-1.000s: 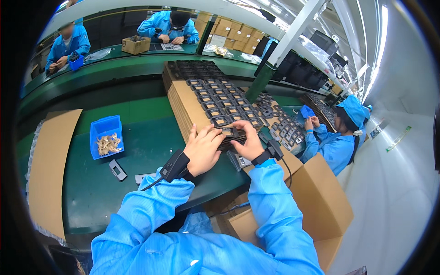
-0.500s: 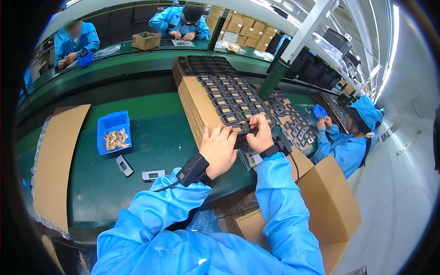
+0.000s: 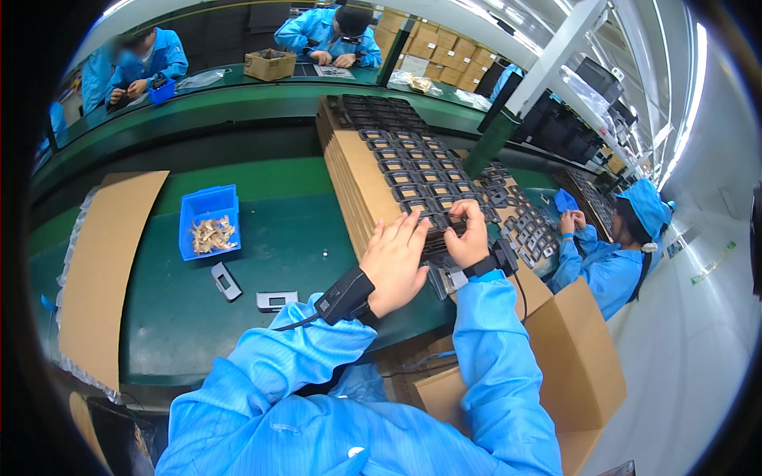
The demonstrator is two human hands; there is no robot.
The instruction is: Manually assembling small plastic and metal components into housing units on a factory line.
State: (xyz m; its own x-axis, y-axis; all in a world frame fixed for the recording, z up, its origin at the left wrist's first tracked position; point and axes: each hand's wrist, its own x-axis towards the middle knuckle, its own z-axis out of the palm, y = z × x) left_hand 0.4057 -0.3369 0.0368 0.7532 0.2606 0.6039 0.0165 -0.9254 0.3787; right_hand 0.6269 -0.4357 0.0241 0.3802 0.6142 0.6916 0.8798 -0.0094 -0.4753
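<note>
Layered cardboard sheets [image 3: 357, 186] carry rows of black plastic frames [image 3: 435, 189] with rectangular openings. My left hand [image 3: 394, 262] lies at the near left edge of the rows, its fingers stretched forward and fingertips at the nearest frames. Just to its right is my right hand [image 3: 470, 238], with bent fingers and the thumb drawn toward them over the near corner. Whatever sits between those fingers is too small and dark to make out. Both wrists wear black devices. Two loose grey frames [image 3: 226, 282] [image 3: 276, 301] lie on the green table left of my arms.
A blue bin [image 3: 209, 224] holds small beige pieces. At the far left lies a flat cardboard sheet [image 3: 111, 278]. More black parts [image 3: 530, 228] cover cardboard to the right, near a green post [image 3: 494, 143] and a co-worker [image 3: 607, 246]. An open carton [image 3: 575, 357] stands beside my right arm.
The whole view has shifted slightly, so the table and stack appear further right. My hands stay at the near frames, with the left fingers reaching slightly further over them.
</note>
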